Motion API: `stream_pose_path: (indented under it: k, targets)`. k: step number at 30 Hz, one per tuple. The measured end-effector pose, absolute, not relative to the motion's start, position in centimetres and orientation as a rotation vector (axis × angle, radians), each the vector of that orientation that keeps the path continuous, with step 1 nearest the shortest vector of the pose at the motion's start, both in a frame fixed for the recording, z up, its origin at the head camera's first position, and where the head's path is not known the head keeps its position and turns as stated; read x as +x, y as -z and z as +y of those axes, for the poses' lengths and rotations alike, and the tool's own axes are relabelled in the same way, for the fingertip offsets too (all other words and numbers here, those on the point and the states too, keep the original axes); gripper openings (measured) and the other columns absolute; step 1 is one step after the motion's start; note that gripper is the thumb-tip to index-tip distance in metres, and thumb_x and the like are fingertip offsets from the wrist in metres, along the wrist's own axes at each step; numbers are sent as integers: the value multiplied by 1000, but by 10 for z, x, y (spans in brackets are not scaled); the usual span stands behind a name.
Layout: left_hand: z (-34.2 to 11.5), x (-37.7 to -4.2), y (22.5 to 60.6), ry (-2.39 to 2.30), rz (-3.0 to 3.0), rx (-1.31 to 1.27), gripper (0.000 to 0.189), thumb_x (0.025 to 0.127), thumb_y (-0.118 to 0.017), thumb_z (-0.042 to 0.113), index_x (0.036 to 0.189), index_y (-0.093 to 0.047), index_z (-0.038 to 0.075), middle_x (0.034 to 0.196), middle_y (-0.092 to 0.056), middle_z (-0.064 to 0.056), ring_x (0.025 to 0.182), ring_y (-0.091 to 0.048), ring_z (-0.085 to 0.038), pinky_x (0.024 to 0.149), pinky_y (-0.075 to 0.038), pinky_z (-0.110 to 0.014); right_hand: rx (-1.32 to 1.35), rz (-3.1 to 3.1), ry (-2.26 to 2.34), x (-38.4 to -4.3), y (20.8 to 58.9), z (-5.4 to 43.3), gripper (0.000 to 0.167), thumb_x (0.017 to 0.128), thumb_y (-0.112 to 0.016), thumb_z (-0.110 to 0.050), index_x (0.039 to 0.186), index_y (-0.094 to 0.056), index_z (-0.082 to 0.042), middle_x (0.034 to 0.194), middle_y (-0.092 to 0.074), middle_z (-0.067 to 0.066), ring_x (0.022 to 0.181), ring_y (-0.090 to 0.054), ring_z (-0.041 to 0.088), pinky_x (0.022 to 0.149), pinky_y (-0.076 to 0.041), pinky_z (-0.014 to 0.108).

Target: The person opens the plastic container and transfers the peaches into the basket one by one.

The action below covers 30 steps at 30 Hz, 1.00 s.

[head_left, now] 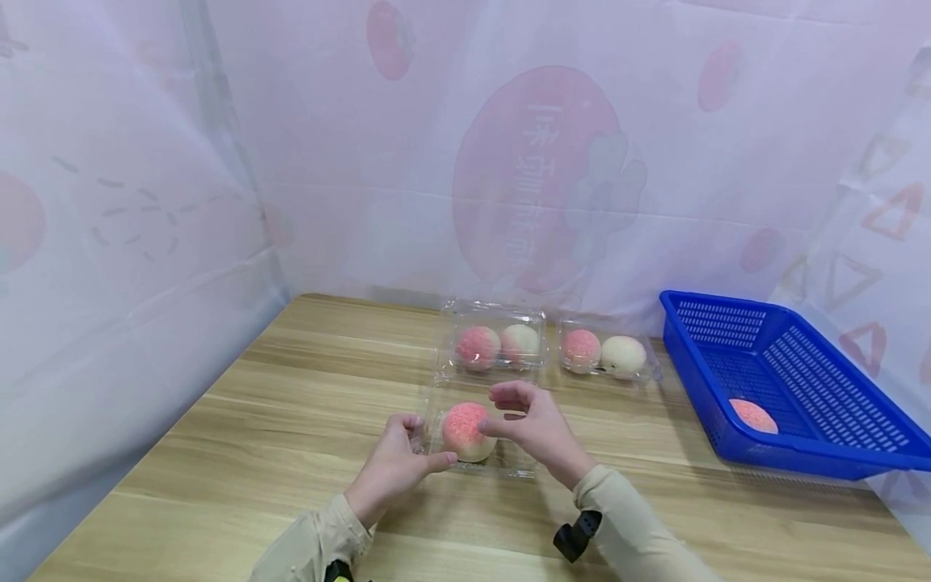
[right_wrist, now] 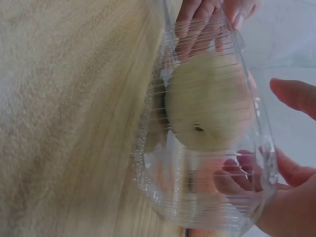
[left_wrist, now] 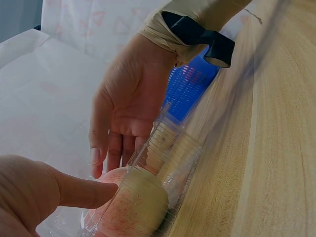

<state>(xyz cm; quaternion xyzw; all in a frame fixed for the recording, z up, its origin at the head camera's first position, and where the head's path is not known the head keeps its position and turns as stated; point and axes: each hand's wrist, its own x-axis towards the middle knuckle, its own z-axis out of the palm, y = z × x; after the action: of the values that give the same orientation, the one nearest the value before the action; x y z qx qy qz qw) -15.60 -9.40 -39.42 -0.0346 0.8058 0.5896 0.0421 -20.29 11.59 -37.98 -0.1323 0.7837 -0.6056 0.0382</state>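
A pink and cream peach (head_left: 464,428) sits in the left half of an open clear plastic box (head_left: 516,467), its hinged lid laid back behind. My left hand (head_left: 400,467) holds the box at its left end, thumb at the rim and fingers outside the wall. Beside the peach, my right hand (head_left: 534,424) hovers over the box's right half with loosely bent fingers and nothing in its grasp. In the left wrist view, the left thumb (left_wrist: 86,191) lies by the rim next to the peach (left_wrist: 143,202). Through the ribbed wall, the right wrist view shows the peach (right_wrist: 207,106).
Behind the open box, two peaches (head_left: 478,347) show through clear plastic. A closed clear box (head_left: 647,370) with two more stands to its right. At the right edge of the wooden table (head_left: 291,404), a blue basket (head_left: 691,388) contains one peach (head_left: 753,415). Printed cloth hangs behind.
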Motion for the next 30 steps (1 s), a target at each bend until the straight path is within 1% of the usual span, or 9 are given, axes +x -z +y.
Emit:
stream_pose_path:
  k: [9,16,21,26,30]
  targets:
    - [-93,-156,395,-1820,2451,-97,79,72,-87,12,129,-37,-11,132,-46,-33,127,-42,-47,105,-35,-56,-425,2429,1807,-206,383,112,53,75,-85,-9,121,-62,1,119,-63,15,115,-56,36,98,-47,47]
    - [-94,-156,395,-1817,2447,-96,79,73,-87,12,130,-37,-11,134,-44,-34,128,-41,-48,106,-34,-56,-455,2359,1817,-209,387,108,55,76,-85,-8,123,-59,4,123,-60,21,112,-59,34,93,-51,40]
    - [-93,-156,394,-1816,2445,-92,79,73,-87,12,130,-37,-11,134,-45,-34,128,-41,-48,106,-34,-56,-480,2337,1818,-209,388,105,55,76,-85,-7,123,-58,6,122,-61,21,109,-61,34,90,-53,38]
    - [-93,-156,394,-1813,2453,-89,78,72,-87,12,129,-38,-10,133,-45,-34,127,-41,-49,106,-34,-56,-483,2339,1810,-210,390,102,58,75,-85,-6,124,-57,8,122,-61,21,109,-60,35,90,-53,38]
    - [-94,-156,394,-1813,2462,-89,78,72,-87,12,128,-38,-11,132,-45,-33,127,-41,-49,106,-34,-56,-475,2358,1782,-211,391,99,60,75,-85,-8,125,-56,9,122,-61,19,109,-60,34,91,-52,38]
